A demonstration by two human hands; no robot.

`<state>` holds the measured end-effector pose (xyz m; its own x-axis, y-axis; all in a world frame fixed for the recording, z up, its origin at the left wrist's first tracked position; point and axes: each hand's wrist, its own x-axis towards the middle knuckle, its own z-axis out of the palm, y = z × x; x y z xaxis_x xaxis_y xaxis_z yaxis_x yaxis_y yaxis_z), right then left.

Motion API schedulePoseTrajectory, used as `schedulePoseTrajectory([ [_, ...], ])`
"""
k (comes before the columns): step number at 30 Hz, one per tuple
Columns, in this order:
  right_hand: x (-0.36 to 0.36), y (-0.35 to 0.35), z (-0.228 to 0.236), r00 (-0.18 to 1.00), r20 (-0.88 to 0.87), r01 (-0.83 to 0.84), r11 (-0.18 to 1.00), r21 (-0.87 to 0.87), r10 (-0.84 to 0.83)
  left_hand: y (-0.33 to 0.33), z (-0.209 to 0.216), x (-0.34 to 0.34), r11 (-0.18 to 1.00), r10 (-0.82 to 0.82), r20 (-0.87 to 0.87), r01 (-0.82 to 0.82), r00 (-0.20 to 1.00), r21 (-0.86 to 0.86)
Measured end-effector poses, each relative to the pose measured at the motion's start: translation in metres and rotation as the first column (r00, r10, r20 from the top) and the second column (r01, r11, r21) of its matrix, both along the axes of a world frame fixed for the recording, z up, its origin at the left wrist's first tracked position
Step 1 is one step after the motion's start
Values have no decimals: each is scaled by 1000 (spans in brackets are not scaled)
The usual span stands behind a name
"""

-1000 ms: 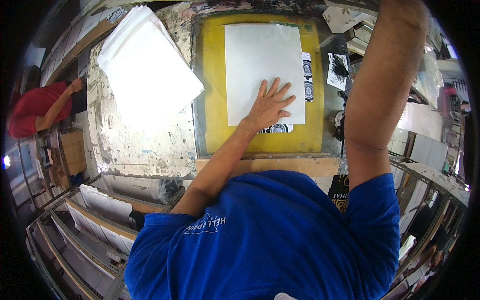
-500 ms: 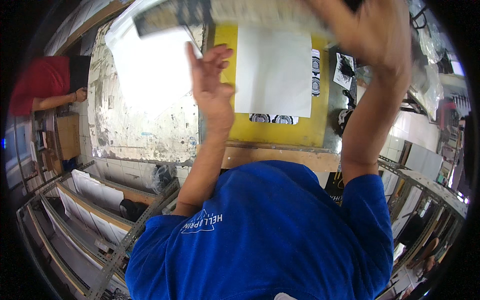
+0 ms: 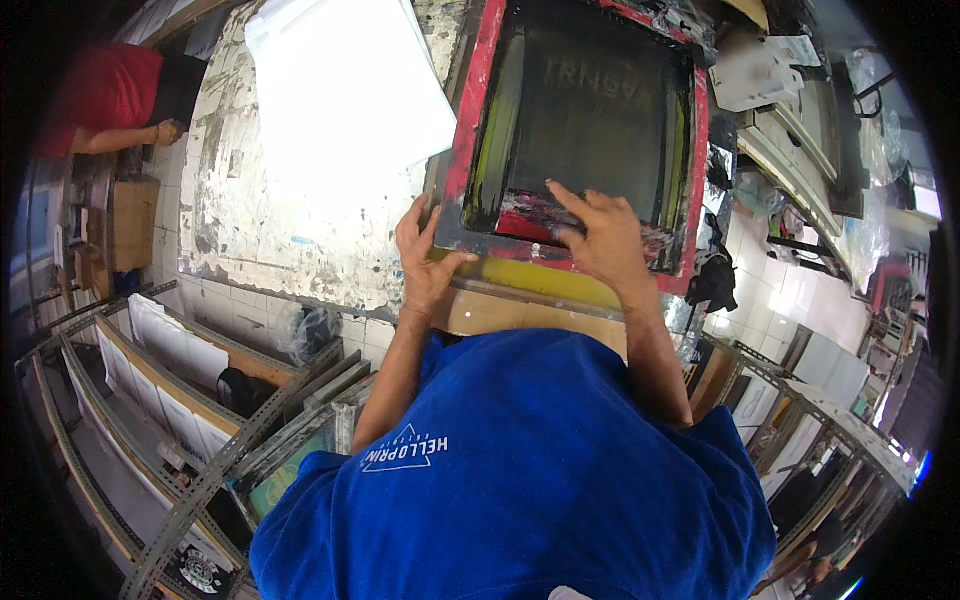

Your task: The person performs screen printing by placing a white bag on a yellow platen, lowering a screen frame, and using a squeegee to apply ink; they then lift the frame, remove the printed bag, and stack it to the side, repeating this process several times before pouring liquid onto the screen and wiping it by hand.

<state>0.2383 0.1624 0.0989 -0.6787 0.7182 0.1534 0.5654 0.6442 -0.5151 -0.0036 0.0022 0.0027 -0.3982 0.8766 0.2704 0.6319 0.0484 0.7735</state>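
A screen printing frame point(image 3: 702, 150) with a red, ink-stained border and dark mesh lies flat over the yellow board point(image 3: 540, 283). Across the near end of its mesh is a red and black ink-smeared bar point(image 3: 525, 215), which looks like a squeegee. Over this bar reaches my right hand point(image 3: 605, 238), index finger stretched out and thumb apart; whether it touches the bar is hard to tell. Beside the frame's near left corner, my left hand point(image 3: 428, 265) is open with thumb and fingers spread, holding nothing.
White paper sheets point(image 3: 345, 90) are stacked on the paint-stained table point(image 3: 290, 270) at left. Metal racks point(image 3: 190, 500) stand at lower left and on the right. A person in red point(image 3: 100, 100) is at far left. A black cloth point(image 3: 712, 280) hangs by the frame's right side.
The frame, raised and blurred at the top before, is now down over the yellow board and white sheet. My right hand moved from upper right to the frame's near end; my left hand came nearer.
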Motion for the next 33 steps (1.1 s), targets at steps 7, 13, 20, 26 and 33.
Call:
schedulePoseTrajectory([
  [7,-16,27,-31,967,222,104,991,88,-122,-4,-1,1,992,42,-166,-61,985,-112],
  [13,-32,134,-55,980,117,126,959,254,-160,-5,1,0,994,38,-134,-52,990,-100],
  [20,-52,256,-69,988,58,101,882,461,-143,-7,4,1,990,29,-125,-47,992,-136],
  [26,-62,328,-72,981,134,66,895,442,-138,-7,2,1,993,31,-106,-42,994,-106],
  [33,-68,370,-61,999,14,33,928,371,-41,-7,1,2,997,38,-45,-41,998,-68],
])
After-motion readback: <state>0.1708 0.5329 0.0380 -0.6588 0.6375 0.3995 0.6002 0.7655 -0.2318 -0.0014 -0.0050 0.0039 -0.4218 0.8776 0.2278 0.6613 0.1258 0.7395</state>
